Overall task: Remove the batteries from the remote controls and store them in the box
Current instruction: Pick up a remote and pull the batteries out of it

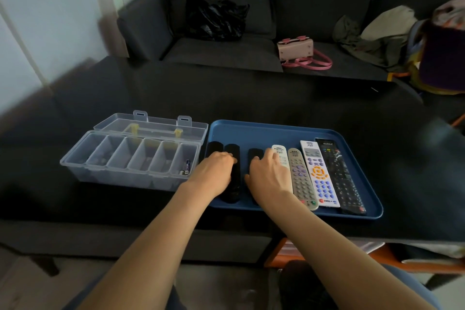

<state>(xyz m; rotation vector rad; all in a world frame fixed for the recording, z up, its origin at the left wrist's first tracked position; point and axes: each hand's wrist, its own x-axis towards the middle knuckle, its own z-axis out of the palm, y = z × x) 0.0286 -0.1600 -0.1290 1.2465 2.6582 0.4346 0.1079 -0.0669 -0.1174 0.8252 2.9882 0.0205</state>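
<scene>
Both hands lay on the blue tray [276, 128], left hand [214, 173] curled over a black remote [234, 178], right hand [269, 176] flat across another, while the clear box [130, 156] held batteries [186, 166] in one compartment, so most remotes seemingly remained.

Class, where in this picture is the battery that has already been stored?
The battery stands in the clear box's rightmost compartment, beside the blue tray and just left of the left hand.

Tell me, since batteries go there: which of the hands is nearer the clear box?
Left. The left hand rests on black remotes just right of the clear box; the right hand lies farther right on the tray.
</scene>
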